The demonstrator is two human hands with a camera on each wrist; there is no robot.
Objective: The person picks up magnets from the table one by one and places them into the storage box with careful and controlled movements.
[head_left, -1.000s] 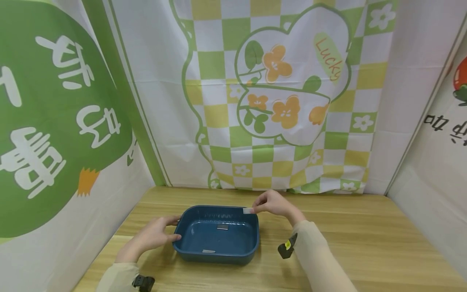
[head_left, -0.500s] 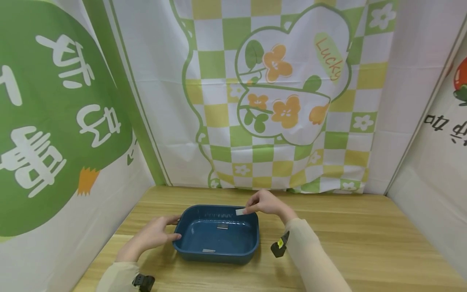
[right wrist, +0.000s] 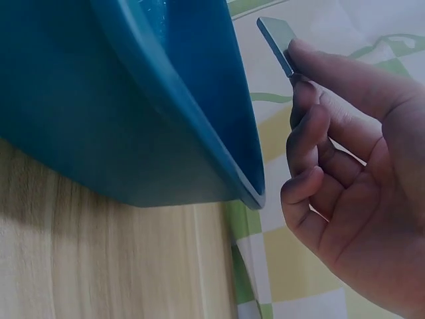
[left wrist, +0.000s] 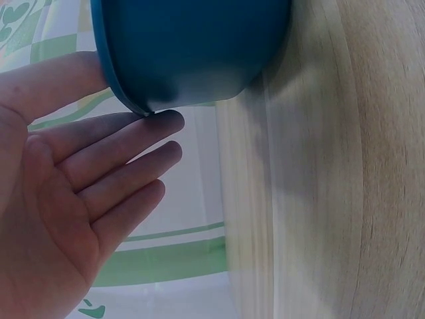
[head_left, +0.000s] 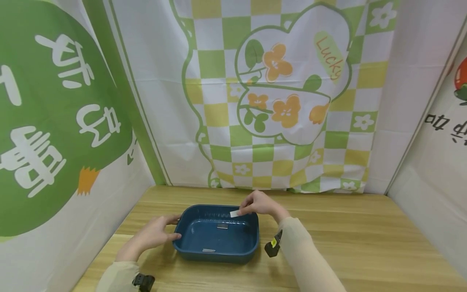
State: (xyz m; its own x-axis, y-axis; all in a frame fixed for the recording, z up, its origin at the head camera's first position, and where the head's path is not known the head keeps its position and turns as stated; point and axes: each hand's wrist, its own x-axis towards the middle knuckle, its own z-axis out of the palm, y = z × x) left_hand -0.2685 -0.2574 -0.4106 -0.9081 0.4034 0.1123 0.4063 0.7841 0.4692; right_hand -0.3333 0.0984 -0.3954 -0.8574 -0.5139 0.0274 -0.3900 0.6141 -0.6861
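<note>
A deep blue rectangular basin [head_left: 215, 258] with rounded corners stands on the table. My left hand [head_left: 155, 233] holds its left end, the thumb over the rim and the fingers against the outer wall. Over the far right part of the basin, my right hand [head_left: 258, 203] pinches a small thin rectangular plate [head_left: 234, 213] between thumb and index finger. In the right wrist view this plate [right wrist: 276, 45] has a pale face and a shiny metallic edge. Inside the basin, one small silvery strip [head_left: 222, 226] lies towards the back and another strip [head_left: 208, 250] near the front.
The wood-grain table [head_left: 346, 243] extends to the right of the basin. Behind it hangs a green and yellow checked cloth [head_left: 262, 156]. A printed cloth [head_left: 95, 211] closes off the left side, and a pale one [head_left: 434, 194] the right.
My right hand has moved left with the plate, from the basin's far right corner to further over its inside. My left hand and the basin have stayed in place.
</note>
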